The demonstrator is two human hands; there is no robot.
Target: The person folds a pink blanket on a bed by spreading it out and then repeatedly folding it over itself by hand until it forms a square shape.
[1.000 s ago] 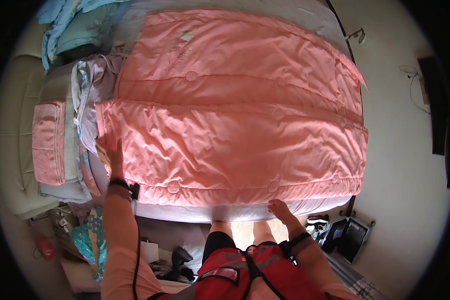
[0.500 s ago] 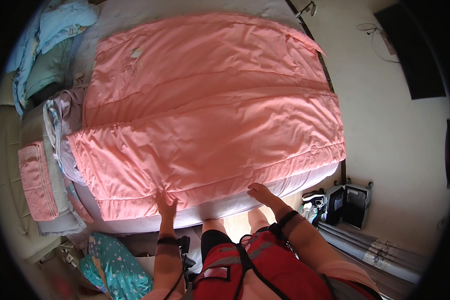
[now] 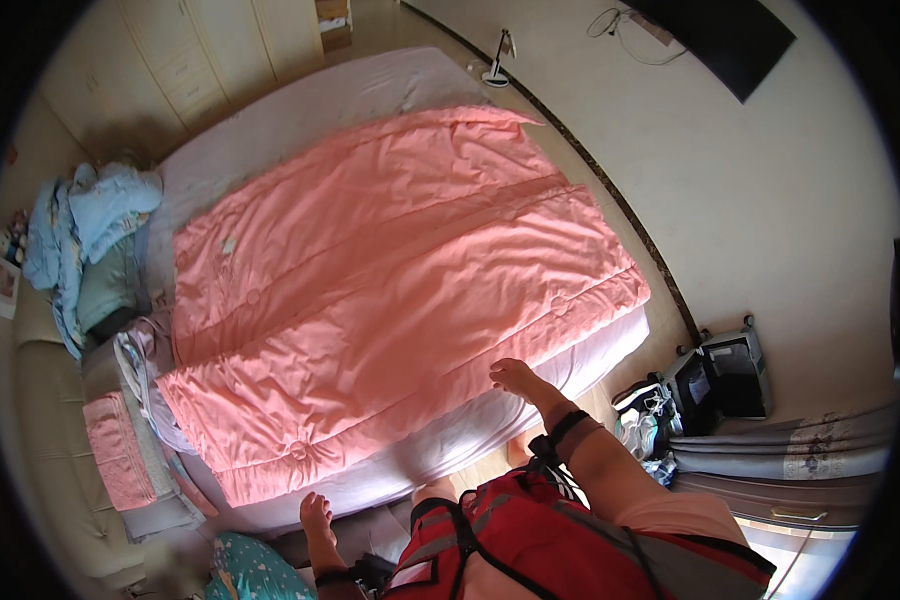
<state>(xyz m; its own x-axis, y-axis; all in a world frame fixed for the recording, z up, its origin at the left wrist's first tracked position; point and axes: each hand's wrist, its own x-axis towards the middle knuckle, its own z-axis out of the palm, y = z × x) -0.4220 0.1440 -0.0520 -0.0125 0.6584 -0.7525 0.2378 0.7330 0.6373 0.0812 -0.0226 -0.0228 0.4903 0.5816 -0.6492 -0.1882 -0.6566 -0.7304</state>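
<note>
A pink quilt [image 3: 390, 300] with a long fold across it covers much of the bed [image 3: 370, 88], while the hands stay well apart, the left hand [image 3: 316, 516] empty with fingers loosely parted off the near edge, the right hand [image 3: 514, 376] curled by the quilt's near edge, its grip impossible to tell.

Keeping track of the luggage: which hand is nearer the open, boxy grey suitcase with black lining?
Right. The right hand is left of the suitcase, across a gap; the left hand is much farther left.
</note>
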